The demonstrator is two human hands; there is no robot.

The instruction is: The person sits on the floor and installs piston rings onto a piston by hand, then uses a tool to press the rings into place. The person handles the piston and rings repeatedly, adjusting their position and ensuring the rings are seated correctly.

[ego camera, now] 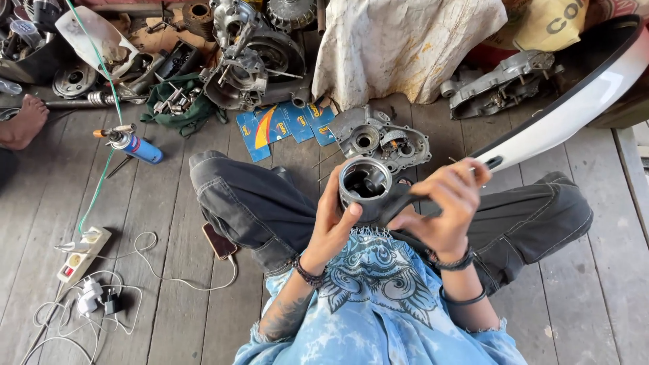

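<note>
Left hand (332,226) cups the metal cylinder (365,186) from its left, bore opening facing up toward the camera. Right hand (443,206) closes on a dark tool (405,203) just right of the cylinder, touching its side. Both held above the lap; floor (169,203) below.

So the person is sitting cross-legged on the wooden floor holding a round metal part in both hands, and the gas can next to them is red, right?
Almost. The head view shows both hands, left and right, around the round metal part, and the person does sit cross-legged on the wooden floor. But the gas can is blue, not red.
</note>
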